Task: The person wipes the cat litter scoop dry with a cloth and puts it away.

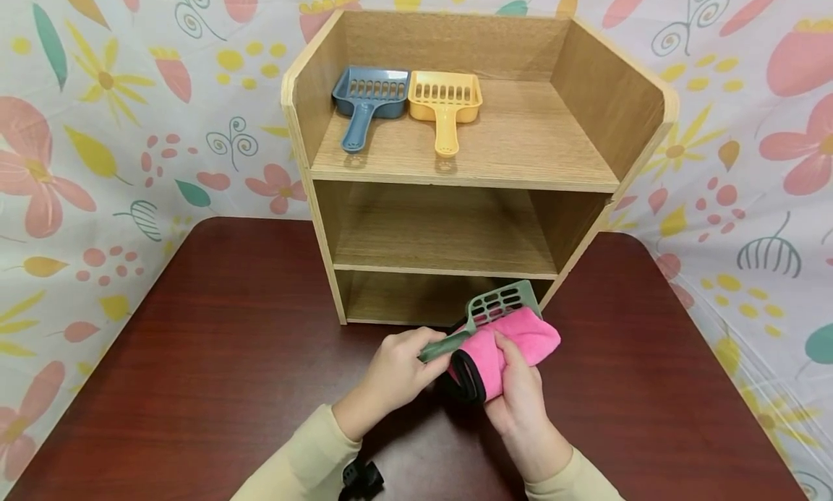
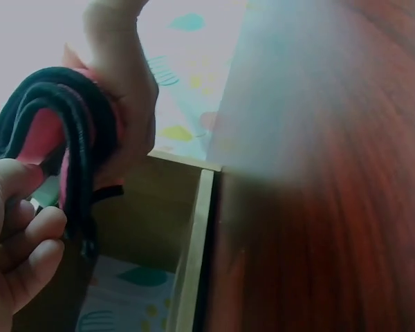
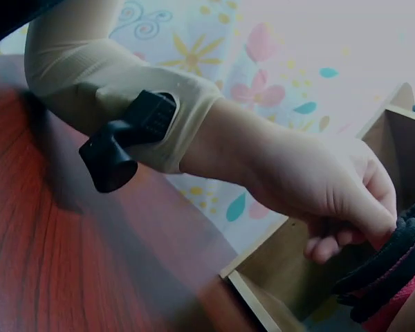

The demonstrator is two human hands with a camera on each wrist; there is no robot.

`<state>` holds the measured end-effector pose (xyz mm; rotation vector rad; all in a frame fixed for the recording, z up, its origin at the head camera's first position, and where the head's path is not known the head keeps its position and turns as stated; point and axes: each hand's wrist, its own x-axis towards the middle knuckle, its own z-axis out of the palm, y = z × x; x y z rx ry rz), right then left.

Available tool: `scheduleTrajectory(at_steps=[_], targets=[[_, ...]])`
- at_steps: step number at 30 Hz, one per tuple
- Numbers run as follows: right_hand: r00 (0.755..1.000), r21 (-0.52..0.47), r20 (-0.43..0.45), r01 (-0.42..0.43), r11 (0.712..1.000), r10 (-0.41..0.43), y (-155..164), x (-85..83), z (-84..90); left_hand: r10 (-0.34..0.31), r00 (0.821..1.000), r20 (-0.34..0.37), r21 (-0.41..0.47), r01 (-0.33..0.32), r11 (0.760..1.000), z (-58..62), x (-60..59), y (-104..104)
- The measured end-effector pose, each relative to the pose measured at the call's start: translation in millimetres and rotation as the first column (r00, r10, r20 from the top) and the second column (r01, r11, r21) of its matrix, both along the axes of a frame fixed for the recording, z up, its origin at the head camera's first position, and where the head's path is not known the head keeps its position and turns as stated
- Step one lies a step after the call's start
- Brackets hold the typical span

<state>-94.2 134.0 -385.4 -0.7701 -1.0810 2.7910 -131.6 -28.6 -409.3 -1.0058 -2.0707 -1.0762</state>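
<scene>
My left hand (image 1: 398, 377) grips the handle of a green slotted scoop (image 1: 497, 305) just above the dark red table (image 1: 215, 356). A folded pink cloth with black trim (image 1: 504, 350) is wrapped against the scoop's underside, held by my right hand (image 1: 520, 392). In the left wrist view the cloth's black edge (image 2: 69, 131) curls over my left fingers (image 2: 24, 242), with my right hand (image 2: 124, 76) behind it. The right wrist view shows my left hand (image 3: 332, 190) and the cloth's edge (image 3: 394, 270). A blue scoop (image 1: 366, 100) and a yellow scoop (image 1: 445, 105) lie side by side on the shelf's top level.
A wooden shelf unit (image 1: 586, 89) with three levels stands at the back middle of the table; its two lower levels hold nothing. A floral backdrop (image 1: 117, 125) surrounds the table. A black wrist camera mount (image 3: 124, 149) sits on my left sleeve.
</scene>
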Motion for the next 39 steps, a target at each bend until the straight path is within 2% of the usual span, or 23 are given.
scheduleTrajectory(at_steps=[4, 13, 17, 20, 23, 27, 30, 33, 35, 36, 38, 39], targets=[[1.000, 0.011, -0.010, 0.020, 1.000, -0.020, 2.9, -1.1, -0.5, -0.018, 1.000, 0.007, 0.011, 0.017, 1.000, 2.4, -2.1, -1.5], [0.997, 0.054, -0.052, 0.063, 0.997, -0.060, 10.1, -2.8, 2.9, -0.040, 0.996, 0.075, -0.012, 0.041, 0.999, 13.5, -6.9, -14.0], [0.995, 0.123, -0.071, 0.083, 0.989, -0.075, 10.3, -4.7, 4.4, -0.050, 0.989, 0.140, -0.017, 0.053, 0.998, 20.7, -9.7, -23.6], [0.995, 0.181, -0.073, 0.082, 0.980, -0.069, 10.8, -5.5, 5.3, -0.053, 0.975, 0.216, -0.019, 0.059, 0.998, 25.7, -11.8, -30.8], [0.997, 0.234, -0.066, 0.061, 0.970, -0.047, 12.4, -5.5, 6.5, -0.058, 0.945, 0.321, -0.018, 0.068, 0.998, 30.3, -13.6, -37.3], [0.999, 0.292, -0.049, 0.020, 0.956, -0.006, 17.1, -5.0, 9.1, -0.092, 0.876, 0.473, 0.001, 0.104, 0.995, 37.3, -14.4, -45.1], [0.997, 0.340, -0.023, -0.056, 0.939, 0.068, 23.1, -4.7, 11.4, -0.113, 0.831, 0.544, 0.019, 0.122, 0.992, 41.1, -14.5, -50.0], [0.989, 0.364, 0.000, -0.140, 0.921, 0.150, 27.9, -4.8, 12.5, -0.122, 0.813, 0.569, 0.034, 0.125, 0.992, 41.5, -14.5, -51.3], [0.986, 0.355, 0.002, -0.159, 0.921, 0.169, 28.3, -4.9, 12.1, -0.122, 0.812, 0.571, 0.044, 0.118, 0.992, 39.4, -14.3, -49.3], [0.986, 0.341, -0.003, -0.154, 0.927, 0.165, 27.6, -5.0, 11.5, -0.117, 0.817, 0.565, 0.047, 0.110, 0.993, 37.5, -14.1, -47.5], [0.992, 0.298, -0.017, -0.117, 0.947, 0.128, 24.5, -5.3, 9.7, -0.099, 0.836, 0.539, 0.047, 0.087, 0.995, 33.1, -13.1, -42.7], [0.994, 0.268, -0.026, -0.093, 0.959, 0.104, 22.4, -5.4, 8.8, -0.086, 0.853, 0.514, 0.043, 0.074, 0.996, 30.8, -12.4, -39.9]])
